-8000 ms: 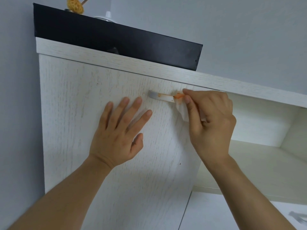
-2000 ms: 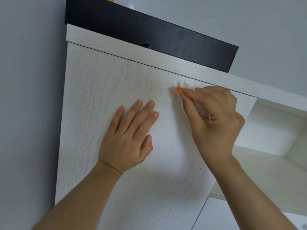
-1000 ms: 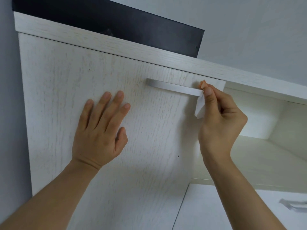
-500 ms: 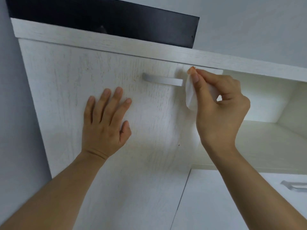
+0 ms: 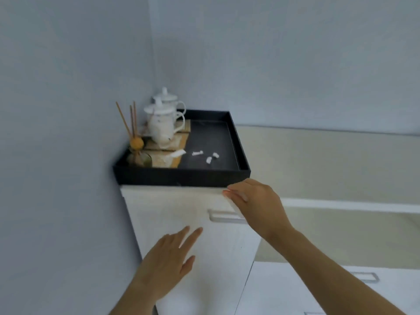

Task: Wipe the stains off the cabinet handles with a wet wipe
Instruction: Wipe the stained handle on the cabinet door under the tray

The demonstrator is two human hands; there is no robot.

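The right hand (image 5: 254,205) pinches a folded white wipe (image 5: 234,206) at the cabinet door's (image 5: 181,214) top edge, just above the handle (image 5: 223,217). The left hand (image 5: 168,262) — fingers spread, holding nothing — lies against the door below. A black tray (image 5: 181,176) sits on top.

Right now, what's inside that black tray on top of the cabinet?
The black tray holds two white lidded cups, mats, a jar of sticks and small white scraps. Its front wall hides the nearest floor strip.
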